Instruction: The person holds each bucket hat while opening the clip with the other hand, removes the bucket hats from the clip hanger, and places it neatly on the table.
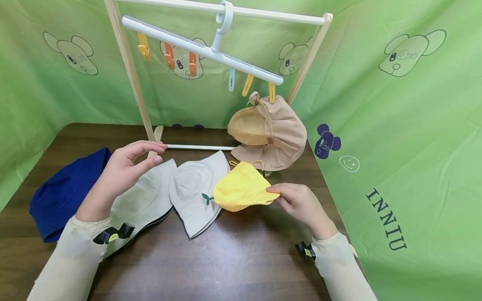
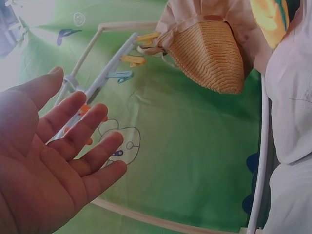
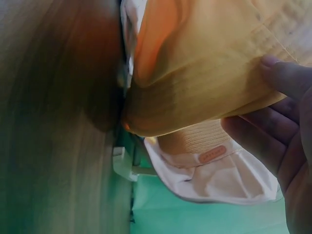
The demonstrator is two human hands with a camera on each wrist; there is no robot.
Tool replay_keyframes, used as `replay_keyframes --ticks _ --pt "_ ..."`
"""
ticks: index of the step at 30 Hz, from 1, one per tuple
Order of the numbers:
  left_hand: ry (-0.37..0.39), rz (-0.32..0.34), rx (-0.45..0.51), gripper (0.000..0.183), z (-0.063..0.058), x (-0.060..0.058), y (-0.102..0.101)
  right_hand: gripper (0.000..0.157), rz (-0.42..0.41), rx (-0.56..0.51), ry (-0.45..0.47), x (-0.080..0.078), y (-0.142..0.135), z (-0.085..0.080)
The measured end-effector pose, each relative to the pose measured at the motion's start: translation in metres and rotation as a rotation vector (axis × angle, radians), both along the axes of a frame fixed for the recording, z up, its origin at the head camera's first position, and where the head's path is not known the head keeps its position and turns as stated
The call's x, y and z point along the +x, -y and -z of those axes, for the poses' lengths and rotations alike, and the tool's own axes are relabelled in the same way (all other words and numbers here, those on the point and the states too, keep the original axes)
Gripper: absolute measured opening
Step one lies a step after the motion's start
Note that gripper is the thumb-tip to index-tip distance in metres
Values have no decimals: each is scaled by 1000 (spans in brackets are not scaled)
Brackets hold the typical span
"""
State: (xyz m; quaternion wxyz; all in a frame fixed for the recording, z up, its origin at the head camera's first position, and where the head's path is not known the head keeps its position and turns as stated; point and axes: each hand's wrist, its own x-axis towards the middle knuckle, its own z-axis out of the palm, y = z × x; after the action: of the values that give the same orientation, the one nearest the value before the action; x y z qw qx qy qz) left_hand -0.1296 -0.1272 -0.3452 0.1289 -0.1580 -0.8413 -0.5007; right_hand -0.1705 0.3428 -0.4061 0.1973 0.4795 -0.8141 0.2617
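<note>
My right hand (image 1: 303, 205) pinches the edge of a yellow hat (image 1: 241, 186) between thumb and fingers, above the table. The hat has a thin yellow cord and a small green sprout (image 1: 207, 198) on its crown. In the right wrist view the thumb lies on one face of the yellow fabric (image 3: 209, 87), the fingers behind it. My left hand (image 1: 122, 171) is raised over the grey hat (image 1: 150, 194) with its fingers apart; the left wrist view shows the palm (image 2: 53, 170) holding nothing. A whitish bucket hat (image 1: 197, 179) lies just behind the yellow one.
A blue hat (image 1: 69, 190) lies at the table's left. From a wooden rack (image 1: 129, 67) hangs a tilted white hanger (image 1: 169, 38) with several coloured clips. A beige hat with a straw crown (image 1: 288, 129) is at its lower right end, below a yellow clip (image 1: 272, 92). Green printed cloth (image 1: 406, 138) surrounds the table.
</note>
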Motion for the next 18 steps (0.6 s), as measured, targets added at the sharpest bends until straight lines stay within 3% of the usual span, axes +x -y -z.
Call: replay_keyframes --ticks 9,18 --pt "4 -13 -10 21 -3 2 1 37 -12 70 4 -3 -5 17" --pt "5 -10 -2 21 -5 2 2 32 1 148 -5 -4 -3 29"
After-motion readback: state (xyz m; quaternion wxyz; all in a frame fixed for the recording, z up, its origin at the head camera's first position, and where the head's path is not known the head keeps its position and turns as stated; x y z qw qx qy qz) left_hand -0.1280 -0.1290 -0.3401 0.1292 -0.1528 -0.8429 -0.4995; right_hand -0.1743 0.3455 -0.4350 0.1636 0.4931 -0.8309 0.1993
